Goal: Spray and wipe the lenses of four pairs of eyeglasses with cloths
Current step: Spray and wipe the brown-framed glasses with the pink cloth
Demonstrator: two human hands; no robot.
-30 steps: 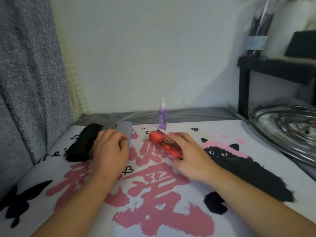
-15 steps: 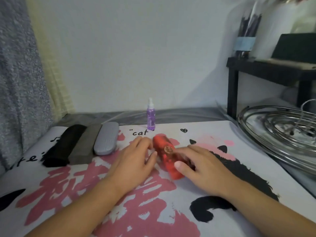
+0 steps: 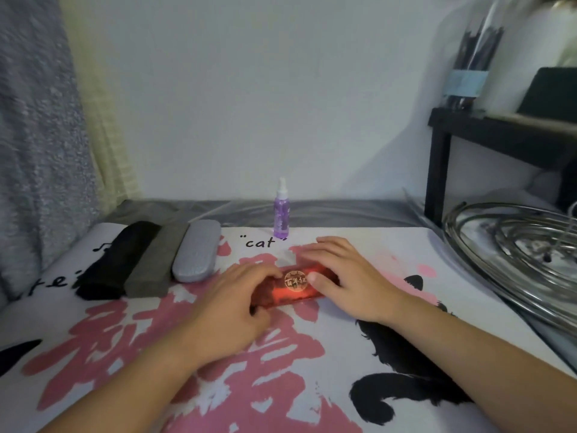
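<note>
Work has barely begun, I'd judge: no eyeglasses or cloths are out in the head view. Left hand (image 3: 231, 304) and right hand (image 3: 346, 276) both curl round the red case (image 3: 293, 287) lying crosswise mid-mat, seemingly about to open it. The black case (image 3: 120, 260), grey case (image 3: 156, 264) and silver case (image 3: 196, 254) lie shut, side by side to the left. The purple spray bottle (image 3: 281, 214) stands untouched behind. Nothing blocks the hands; a wire rack (image 3: 515, 254) sits far right.

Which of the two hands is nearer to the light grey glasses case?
The left. The left hand grips the left end of the red case, just to the right of the light grey glasses case. The right hand holds the red case's right end, farther away.
</note>
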